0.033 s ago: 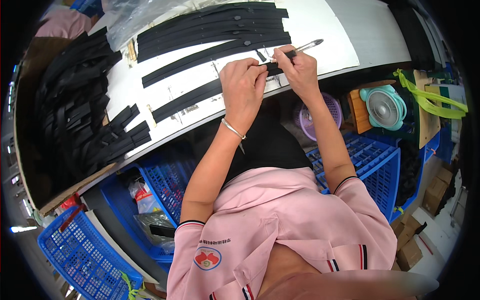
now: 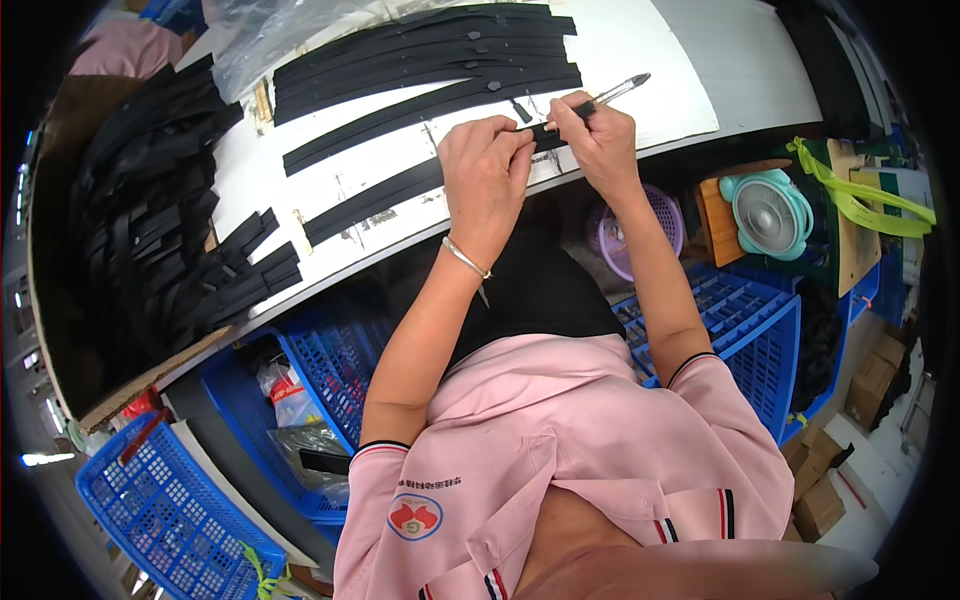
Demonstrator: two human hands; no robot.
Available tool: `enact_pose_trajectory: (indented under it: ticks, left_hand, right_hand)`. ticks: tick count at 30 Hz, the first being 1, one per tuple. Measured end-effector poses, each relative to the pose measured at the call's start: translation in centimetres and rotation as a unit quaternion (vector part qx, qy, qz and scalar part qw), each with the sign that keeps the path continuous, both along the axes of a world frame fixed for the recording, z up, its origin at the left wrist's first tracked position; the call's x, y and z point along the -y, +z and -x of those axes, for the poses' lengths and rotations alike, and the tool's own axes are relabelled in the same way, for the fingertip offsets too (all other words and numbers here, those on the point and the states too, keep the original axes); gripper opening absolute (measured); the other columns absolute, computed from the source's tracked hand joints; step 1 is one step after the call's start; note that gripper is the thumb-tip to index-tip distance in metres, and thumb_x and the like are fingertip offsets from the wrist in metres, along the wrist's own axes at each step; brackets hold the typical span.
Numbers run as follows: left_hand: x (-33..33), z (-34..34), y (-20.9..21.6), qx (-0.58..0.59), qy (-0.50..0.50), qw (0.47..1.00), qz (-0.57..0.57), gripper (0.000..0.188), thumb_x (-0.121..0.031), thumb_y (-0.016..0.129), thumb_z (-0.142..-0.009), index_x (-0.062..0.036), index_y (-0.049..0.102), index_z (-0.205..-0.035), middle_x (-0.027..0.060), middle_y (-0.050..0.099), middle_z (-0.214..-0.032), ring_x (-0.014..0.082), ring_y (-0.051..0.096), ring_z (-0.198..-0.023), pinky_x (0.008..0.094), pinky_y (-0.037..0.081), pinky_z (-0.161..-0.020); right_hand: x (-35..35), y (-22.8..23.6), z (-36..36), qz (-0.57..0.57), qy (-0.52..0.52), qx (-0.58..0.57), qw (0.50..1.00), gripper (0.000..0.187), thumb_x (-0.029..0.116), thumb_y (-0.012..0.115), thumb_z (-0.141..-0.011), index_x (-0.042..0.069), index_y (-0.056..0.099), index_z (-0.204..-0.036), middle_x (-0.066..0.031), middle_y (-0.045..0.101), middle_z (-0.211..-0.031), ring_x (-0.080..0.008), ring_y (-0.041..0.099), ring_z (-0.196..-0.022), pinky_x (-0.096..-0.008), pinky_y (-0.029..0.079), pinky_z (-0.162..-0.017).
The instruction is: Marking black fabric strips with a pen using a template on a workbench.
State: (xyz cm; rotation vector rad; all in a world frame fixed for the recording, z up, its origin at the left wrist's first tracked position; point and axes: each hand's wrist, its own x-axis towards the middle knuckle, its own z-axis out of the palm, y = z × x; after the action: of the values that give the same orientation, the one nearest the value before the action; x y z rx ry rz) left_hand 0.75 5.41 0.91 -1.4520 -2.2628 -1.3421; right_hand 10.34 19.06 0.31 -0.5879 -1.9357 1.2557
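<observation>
A flat black fabric strip lies along the near edge of a white board. My left hand is closed near its right end, thumb and fingertips pinching or pressing it against the board. My right hand grips a pen with a clear barrel. The pen's back end points up and right, while its writing tip, close to the strip's end by my left thumb, is mostly hidden by the fingers. Another black strip lies just beyond, and further back several more strips lie side by side.
Left on the table, a cardboard box holds a tangled heap of black strips. Clear plastic lies at the back. Below stand blue crates, a purple basket and, at right, a small turquoise fan.
My right hand and the pen have shifted very slightly, the pen's back end moving a little up and right. My left hand and the strip stay in place.
</observation>
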Motion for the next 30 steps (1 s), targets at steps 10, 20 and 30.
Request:
enact_pose_trajectory:
  ticks: [10, 20, 30]
  left_hand:
    - [0.0, 0.1, -0.2, 0.0, 0.003, 1.0, -0.002, 0.014, -0.008, 0.082, -0.079, -0.0082, 0.078, -0.092, 0.0008, 0.071, -0.099, 0.0222, 0.062, -0.098, 0.0359, 0.043, -0.089]
    - [-1.0, 1.4, 0.1, -0.068, 0.024, 0.992, 0.103, 0.052, -0.02, 0.076, -0.089, -0.0182, 0.061, -0.139, 0.013, 0.042, -0.157, 0.0353, 0.034, -0.148, 0.0647, 0.021, -0.116]
    - [-5.1, 9.9, -1.7, -0.038, 0.006, 0.997, 0.074, 0.047, -0.029, 0.068, -0.097, -0.0136, 0.06, -0.141, 0.0208, 0.044, -0.156, 0.0368, 0.031, -0.151, 0.0681, 0.014, -0.119]
  right_hand:
    - [-0.2, 0.6, -0.6, -0.055, 0.044, 0.035, 0.997, 0.022, 0.013, 0.069, -0.092, -0.003, 0.067, -0.077, -0.0052, 0.062, -0.062, -0.0104, 0.052, -0.054, -0.0293, 0.042, -0.051]
    - [-0.4, -0.4, -1.9, 0.002, 0.019, -0.033, 0.999, 0.016, 0.005, 0.062, -0.098, -0.003, 0.069, -0.085, -0.0037, 0.069, -0.074, -0.008, 0.06, -0.065, -0.026, 0.047, -0.059]
    - [0.3, -0.5, -0.8, -0.009, -0.01, -0.045, 0.999, 0.017, 0.007, 0.063, -0.1, -0.003, 0.072, -0.09, -0.0052, 0.072, -0.08, -0.0079, 0.06, -0.065, -0.023, 0.046, -0.061]
